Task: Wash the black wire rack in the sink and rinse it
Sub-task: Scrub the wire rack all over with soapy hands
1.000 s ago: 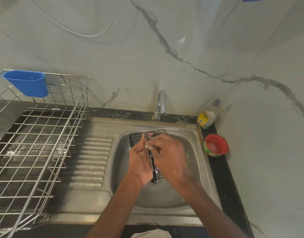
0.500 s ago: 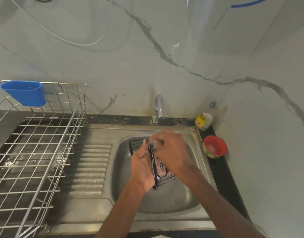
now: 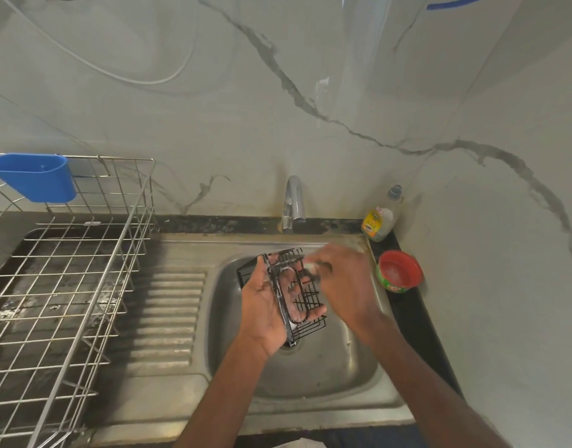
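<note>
I see a steel sink (image 3: pixel 359 376) set in a dark counter (image 3: pixel 417 324), with a ribbed drainboard (image 3: pixel 168 305) on its left. The wall (image 3: pixel 278 92) behind and to the right is pale marble-look panel with grey veins; a white cable (image 3: pixel 116 76) loops across it at upper left. A chrome tap (image 3: pixel 293 202) stands at the far edge of the basin.

My left hand (image 3: pixel 265 305) holds the black rack (image 3: pixel 294 292) over the basin, palm up, thumb along its left frame and fingers showing through the wires from beneath. The rack is tilted on edge and carries white suds. My right hand (image 3: pixel 343 279) is at the rack's far right corner, fingers curled around something small and pale; it is blurred, and I cannot tell what it is.

On the left counter sits a wire dish drainer (image 3: pixel 68 286) with a blue cup (image 3: pixel 32 177) hooked on its far rail. In the far right corner stands a soap bottle (image 3: pixel 378 218) with a yellow label, print unreadable. Just nearer is a red tub (image 3: pixel 399 271) with a green side; its lettering is too small to read.
</note>
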